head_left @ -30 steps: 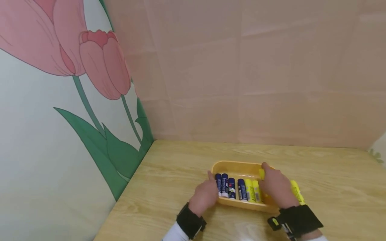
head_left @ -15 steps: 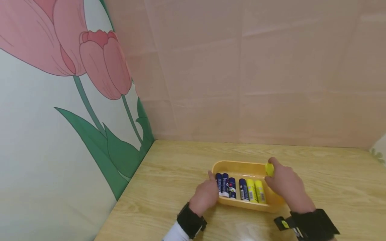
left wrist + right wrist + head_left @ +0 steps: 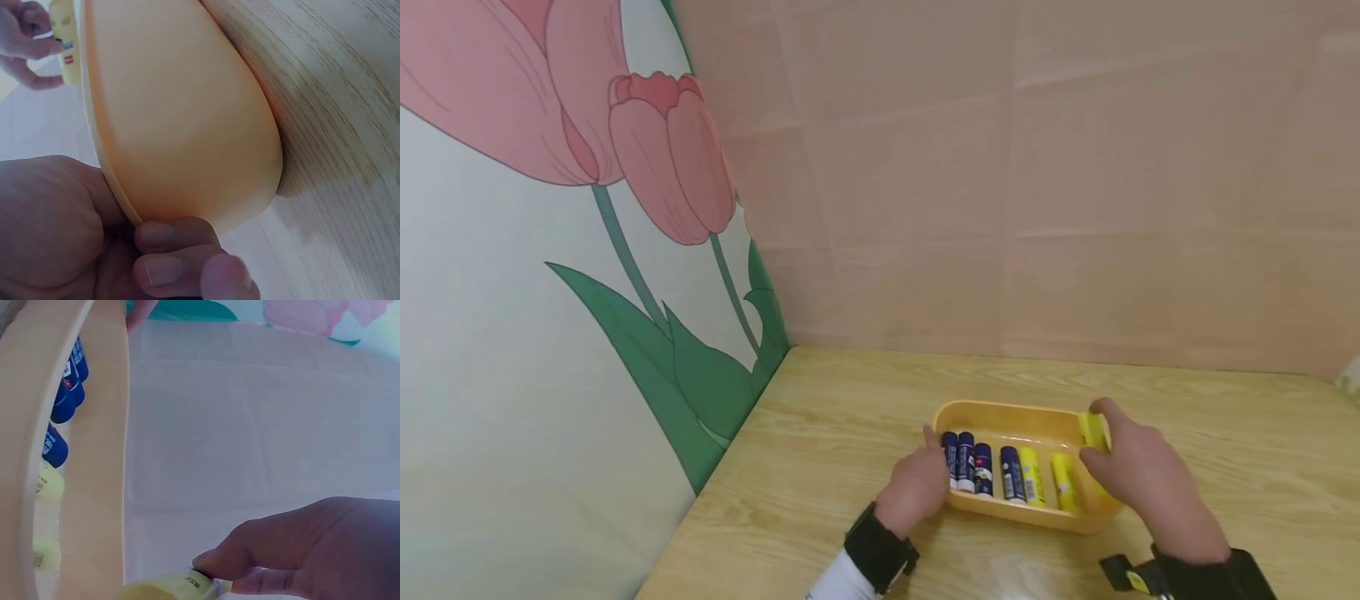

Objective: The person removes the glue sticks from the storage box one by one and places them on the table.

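A shallow orange-yellow plastic tray (image 3: 1015, 414) stands on the wooden table. My left hand (image 3: 916, 490) grips its left end; in the left wrist view the fingers (image 3: 169, 272) curl round the tray rim (image 3: 100, 137). Above the tray's right end, my right hand (image 3: 1138, 454) pinches a yellow glue stick (image 3: 1092, 429) between thumb and fingers. Inside the tray lie several dark blue glue sticks (image 3: 966, 462) toward the left. To their right come a yellow glue stick (image 3: 1032, 477) and, apart from it, another yellow glue stick (image 3: 1064, 483).
The wooden table (image 3: 842, 417) reaches back to a wall covered in pinkish sheeting (image 3: 887, 208). At the left is a wall panel with printed pink tulips (image 3: 673, 158). Each wrist wears a black strap (image 3: 880, 546).
My right hand has moved right with the yellow glue stick. The rightmost yellow glue stick in the tray has shifted right, opening a gap. My left hand keeps its hold on the tray.
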Demonstrator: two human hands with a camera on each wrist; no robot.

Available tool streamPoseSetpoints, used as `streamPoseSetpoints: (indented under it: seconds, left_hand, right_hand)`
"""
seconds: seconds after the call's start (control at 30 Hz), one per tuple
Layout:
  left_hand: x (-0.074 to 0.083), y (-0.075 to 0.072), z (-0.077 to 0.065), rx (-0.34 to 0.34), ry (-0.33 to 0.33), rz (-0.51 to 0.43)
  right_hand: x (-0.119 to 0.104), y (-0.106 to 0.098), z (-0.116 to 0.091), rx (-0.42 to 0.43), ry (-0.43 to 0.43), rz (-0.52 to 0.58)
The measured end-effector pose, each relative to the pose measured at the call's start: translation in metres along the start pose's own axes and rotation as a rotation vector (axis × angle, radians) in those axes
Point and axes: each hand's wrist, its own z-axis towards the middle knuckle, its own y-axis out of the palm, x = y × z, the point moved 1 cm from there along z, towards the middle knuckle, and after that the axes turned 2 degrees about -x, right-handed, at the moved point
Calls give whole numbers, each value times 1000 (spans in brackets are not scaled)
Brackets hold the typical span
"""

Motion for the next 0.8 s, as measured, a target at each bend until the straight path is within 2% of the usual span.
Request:
streamPoseSetpoints:
  seconds: [0.33,0.8]
  left_hand:
    - [2,-1,1,-4,-22,-7]
    - [3,-7,-1,11,-7,7]
  right_hand:
    - [5,-6,-2,-64,82,4]
    - [2,-12,4,-98,84,-6]
